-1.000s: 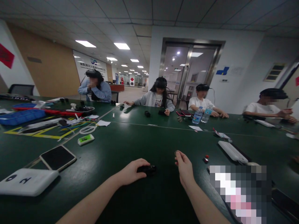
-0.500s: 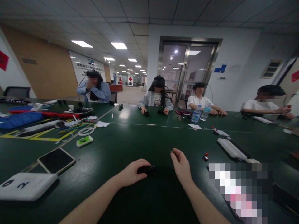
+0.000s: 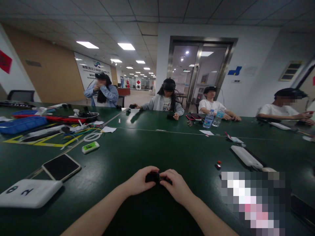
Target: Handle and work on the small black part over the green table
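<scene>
My left hand (image 3: 140, 179) grips a small black block-like object (image 3: 153, 177) on the green table, thumb at its near side and fingers over the far side. What kind of object it is, I cannot tell. From the other side, my right hand (image 3: 175, 184) reaches in with its thumb and fingertips pinched at the block's right end. A tiny shiny piece seems to sit between those fingertips, mostly hidden. Off to the right on the table stands a small red-and-silver item (image 3: 218, 164).
To the left lie a phone (image 3: 61, 167), a white power bank (image 3: 31, 193), a green-and-white packet (image 3: 90, 147), cables and a blue tray (image 3: 23, 125). Water bottles (image 3: 208, 119), a white long case (image 3: 246, 157) and a blurred-out item are rightward. Several people sit across the table.
My right hand has come left from apart to the black block's right end, fingertips pinched. My left hand keeps its grip. A person opposite has stretched an arm out sideways.
</scene>
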Demonstrator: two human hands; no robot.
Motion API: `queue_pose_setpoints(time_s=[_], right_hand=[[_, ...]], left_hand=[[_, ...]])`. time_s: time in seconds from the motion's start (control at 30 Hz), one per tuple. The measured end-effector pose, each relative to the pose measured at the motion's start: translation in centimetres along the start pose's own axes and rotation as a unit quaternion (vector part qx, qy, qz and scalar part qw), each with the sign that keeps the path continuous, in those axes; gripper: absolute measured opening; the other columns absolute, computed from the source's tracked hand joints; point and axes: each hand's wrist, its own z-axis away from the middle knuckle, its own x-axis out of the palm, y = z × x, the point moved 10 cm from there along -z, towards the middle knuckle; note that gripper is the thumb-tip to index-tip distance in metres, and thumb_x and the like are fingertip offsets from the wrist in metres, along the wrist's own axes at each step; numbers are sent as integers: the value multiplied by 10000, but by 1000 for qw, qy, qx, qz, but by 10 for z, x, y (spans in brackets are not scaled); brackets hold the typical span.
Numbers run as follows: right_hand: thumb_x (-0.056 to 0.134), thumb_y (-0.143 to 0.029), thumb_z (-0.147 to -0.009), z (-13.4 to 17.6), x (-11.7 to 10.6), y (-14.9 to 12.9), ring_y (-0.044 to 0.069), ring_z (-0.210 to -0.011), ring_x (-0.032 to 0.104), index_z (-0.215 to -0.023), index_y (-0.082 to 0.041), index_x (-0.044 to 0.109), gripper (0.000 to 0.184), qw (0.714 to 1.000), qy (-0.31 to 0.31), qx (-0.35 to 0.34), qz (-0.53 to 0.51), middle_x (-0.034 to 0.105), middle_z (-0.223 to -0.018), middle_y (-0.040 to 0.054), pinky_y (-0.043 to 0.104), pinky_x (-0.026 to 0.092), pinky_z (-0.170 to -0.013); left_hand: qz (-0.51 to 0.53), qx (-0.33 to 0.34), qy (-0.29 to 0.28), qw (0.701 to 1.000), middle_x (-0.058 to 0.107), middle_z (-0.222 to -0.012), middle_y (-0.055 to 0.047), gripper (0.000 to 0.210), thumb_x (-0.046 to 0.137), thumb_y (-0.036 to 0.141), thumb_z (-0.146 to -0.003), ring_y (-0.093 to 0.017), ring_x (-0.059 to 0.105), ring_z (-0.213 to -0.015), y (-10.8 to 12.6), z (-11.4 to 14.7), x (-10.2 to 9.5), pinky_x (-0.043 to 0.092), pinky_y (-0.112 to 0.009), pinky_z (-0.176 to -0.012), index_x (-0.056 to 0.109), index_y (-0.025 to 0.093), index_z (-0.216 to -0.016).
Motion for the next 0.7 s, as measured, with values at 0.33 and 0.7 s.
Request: queue_pose_setpoints(time_s=[0.33,0.7], right_hand=[[544,-195,-831,0,3,-3,176,-1005,535,-1032,-235,634,224,1000,-7,-12,19,596,-1056,15,296,433,-882],[553,-195,-827,-2,5,-4,178,-1001,530,-1020,-252,644,221,999,-11,-18,24,593,-1036,11,294,430,-877]], left_hand=[[-12,29,5,999,582,-1092,-9,330,594,202,-748,-166,532,-1019,7,0,1,414,-324,-915,556,234,-1074],[-22,43,12,999,575,-1082,-15,287,594,187,-747,-156,536,-989,8,0,1,426,-324,-901,566,223,-1030]])
